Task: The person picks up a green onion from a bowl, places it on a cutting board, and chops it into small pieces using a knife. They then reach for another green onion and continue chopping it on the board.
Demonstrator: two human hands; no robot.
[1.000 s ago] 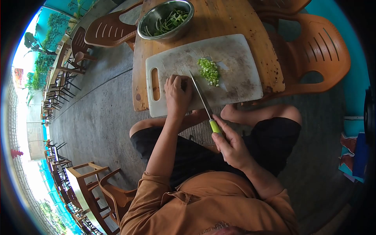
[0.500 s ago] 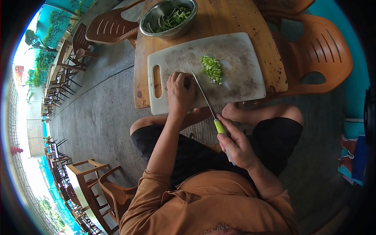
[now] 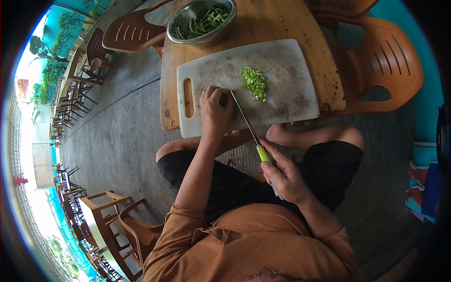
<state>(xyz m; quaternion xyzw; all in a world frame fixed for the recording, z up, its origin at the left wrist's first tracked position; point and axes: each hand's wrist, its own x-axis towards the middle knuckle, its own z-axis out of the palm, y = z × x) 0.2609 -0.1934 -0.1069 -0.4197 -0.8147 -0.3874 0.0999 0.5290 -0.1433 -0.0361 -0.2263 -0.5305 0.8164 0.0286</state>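
Observation:
My right hand is wrapped round the green and blue-grey handle of a knife. The blade slants up and left across the near edge of the cutting board, its tip beside the fingers of my left hand. Those fingers are curled down on the board, left of the blade. Something small and dark shows at the fingertips, but its kind is hidden. A pile of chopped green onion lies on the board, right of the knife tip and apart from it.
A metal bowl with sliced greens and pale strips stands behind the board on the wooden table. Orange plastic chairs stand at the right and left. My crossed legs are below the table's near edge.
The knife blade has shifted very slightly left, towards my left hand. My left hand and the chopped pile look the same.

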